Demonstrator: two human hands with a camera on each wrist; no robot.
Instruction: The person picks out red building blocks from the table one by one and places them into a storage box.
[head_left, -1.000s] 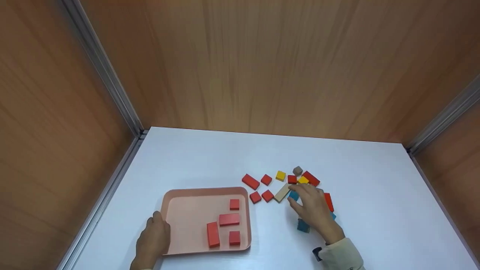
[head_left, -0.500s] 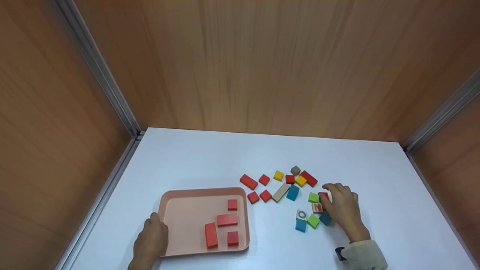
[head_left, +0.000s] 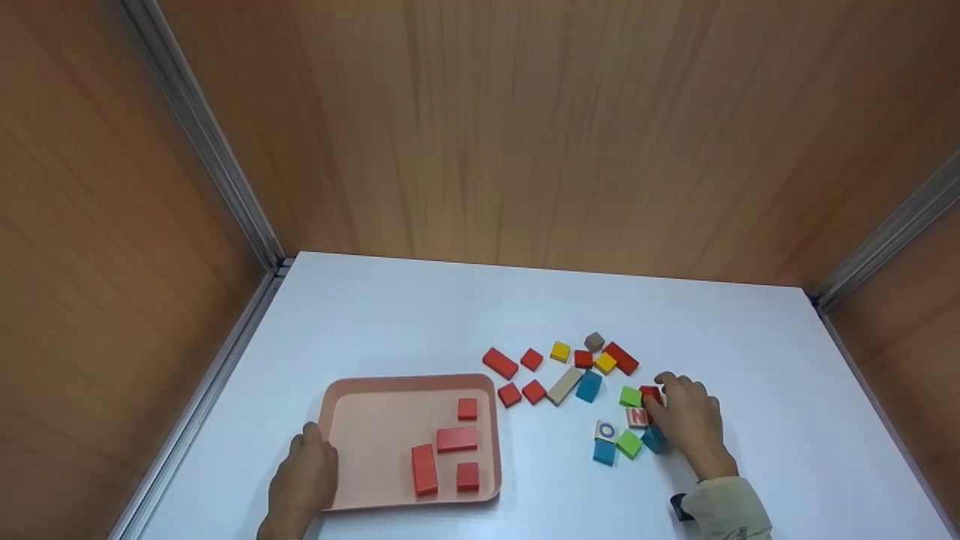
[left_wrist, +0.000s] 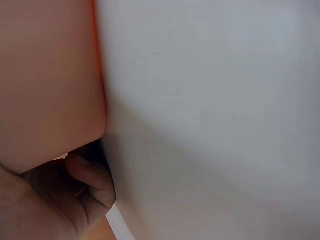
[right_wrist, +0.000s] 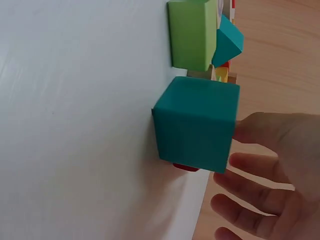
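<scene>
My left hand [head_left: 303,476] grips the left rim of a pink tray [head_left: 375,442]; in the left wrist view its fingers [left_wrist: 92,175] curl at the tray's corner. Several red blocks [head_left: 424,470] lie in the tray's right half. My right hand [head_left: 688,424] is at a red block [head_left: 649,392] on the table, thumb on its near left and fingers beyond it, still spread. Part of that block is covered by the hand. Beside it lie a green block [head_left: 631,397], a letter N block [head_left: 637,418] and a teal cube [right_wrist: 195,125], which hides the fingertips in the right wrist view.
More loose blocks spread over the white table [head_left: 420,315]: red blocks [head_left: 500,363], yellow blocks [head_left: 560,351], a long beige block [head_left: 565,386], blue blocks [head_left: 589,386] and a letter O block [head_left: 605,430]. Wooden panels [head_left: 480,135] enclose the table.
From above the middle of the blocks, my right hand has moved right and toward me to the red block, uncovering the blue, green and letter blocks. My left hand stays on the tray.
</scene>
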